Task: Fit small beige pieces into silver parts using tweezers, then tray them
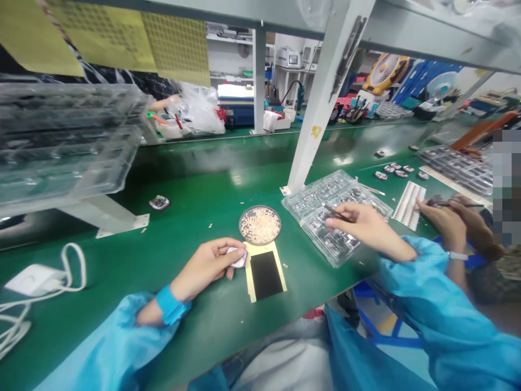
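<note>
Between the thumb and fingers of my left hand (214, 259) is a small, flat white-and-purple piece (239, 259); its exact kind is unclear. Beside it lies a pale yellow sheet (249, 282) with a black rectangle (266, 274) on it. A round dish (260, 225) of tiny beige and dark bits sits just beyond the sheet. My right hand (356, 224) grips dark tweezers (337, 213), their tips over a clear compartment tray (311, 203). Small metallic-looking parts fill the tray's pockets.
A white post (311, 108) stands behind the tray. At left are a white charger (35, 279) with cable, stacked clear trays (69, 141) and a loose small piece (159, 202). Another person's hands (448, 217) work at right near a white strip sheet (410, 205).
</note>
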A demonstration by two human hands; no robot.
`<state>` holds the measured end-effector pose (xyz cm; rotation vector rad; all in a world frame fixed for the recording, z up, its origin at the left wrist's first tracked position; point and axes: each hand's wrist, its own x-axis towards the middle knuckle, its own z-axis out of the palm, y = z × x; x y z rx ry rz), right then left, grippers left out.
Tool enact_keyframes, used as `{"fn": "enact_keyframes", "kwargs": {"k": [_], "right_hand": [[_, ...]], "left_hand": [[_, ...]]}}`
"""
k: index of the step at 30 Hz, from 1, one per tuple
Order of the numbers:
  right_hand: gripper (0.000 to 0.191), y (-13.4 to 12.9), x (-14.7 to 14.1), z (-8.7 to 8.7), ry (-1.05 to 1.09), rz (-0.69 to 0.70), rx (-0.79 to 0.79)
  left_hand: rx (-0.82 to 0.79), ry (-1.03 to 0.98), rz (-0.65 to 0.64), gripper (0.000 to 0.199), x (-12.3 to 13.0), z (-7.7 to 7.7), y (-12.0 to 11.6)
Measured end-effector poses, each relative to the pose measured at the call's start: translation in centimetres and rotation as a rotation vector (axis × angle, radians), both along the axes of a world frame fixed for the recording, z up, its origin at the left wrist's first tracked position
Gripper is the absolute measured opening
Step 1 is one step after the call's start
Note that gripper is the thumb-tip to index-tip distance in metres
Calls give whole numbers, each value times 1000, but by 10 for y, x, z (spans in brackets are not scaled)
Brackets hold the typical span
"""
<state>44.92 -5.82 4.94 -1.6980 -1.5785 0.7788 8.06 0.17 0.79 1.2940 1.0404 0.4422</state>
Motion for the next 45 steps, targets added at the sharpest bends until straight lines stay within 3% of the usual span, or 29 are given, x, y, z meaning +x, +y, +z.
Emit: {"fn": "enact_keyframes", "kwargs": {"k": [6,9,12,17,27,38,45], "right_hand": [[28,40,-95,3,249,290,-8],[26,51,-124,-3,353,435,-60],[28,51,-139,-17,410,465,-120],[31,39,-152,-36,378,376,-122],[33,36,-160,-42,363,347,-198],[40,37,-159,-42,397,297,-201],[42,37,-159,-47,394,273,-215]], "left_hand": [[57,-76,76,35,-2,-5,-1],[40,-96,135,37,-3,-8,0],[9,-189,190,41,-5,-10,2],[14,-325,174,43,-5,-13,0],[95,-409,150,48,0,-17,-15],[358,-131,167,51,4,-22,-20],[648,23,186,40,5,-12,-22]]}}
